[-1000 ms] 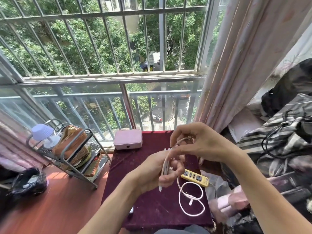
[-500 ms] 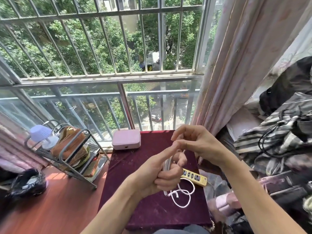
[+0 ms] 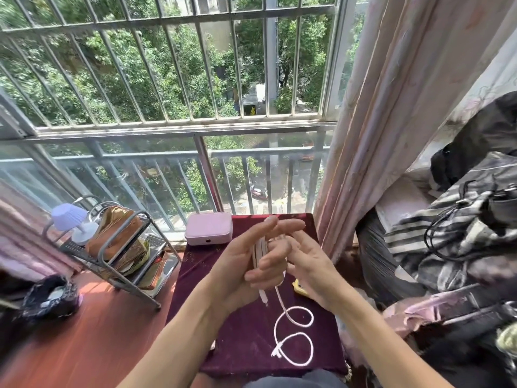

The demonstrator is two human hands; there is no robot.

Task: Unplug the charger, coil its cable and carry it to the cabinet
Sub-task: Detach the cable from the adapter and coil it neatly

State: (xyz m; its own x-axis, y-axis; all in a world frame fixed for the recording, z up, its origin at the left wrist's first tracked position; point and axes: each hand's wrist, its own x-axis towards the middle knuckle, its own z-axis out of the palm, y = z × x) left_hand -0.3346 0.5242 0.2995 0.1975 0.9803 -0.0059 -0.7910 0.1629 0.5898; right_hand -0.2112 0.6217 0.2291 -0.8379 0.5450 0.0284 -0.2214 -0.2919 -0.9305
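Note:
A white charger cable [image 3: 293, 331] hangs from my hands and trails in two loose loops on the dark red tablecloth [image 3: 240, 340]. My left hand [image 3: 246, 264] holds a bunch of folded cable strands upright, index finger stretched out, the other fingers curled round them. My right hand [image 3: 307, 261] is pressed against the left from the right with its fingers on the same strands. One cable end with a plug pokes out below my left hand. A yellow power strip [image 3: 298, 287] peeks out under my right wrist. No cabinet is in view.
A pink box [image 3: 208, 228] sits at the table's far edge by the barred window [image 3: 167, 79]. To the left stands a metal rack [image 3: 120, 247] with a small lamp [image 3: 71, 219]. A curtain [image 3: 391, 107] and piled clothes with a black cord [image 3: 453, 228] fill the right.
My right hand has dropped from above the left hand to beside it. The loose cable on the table has spread out into two loops nearer me, and my left index finger has straightened.

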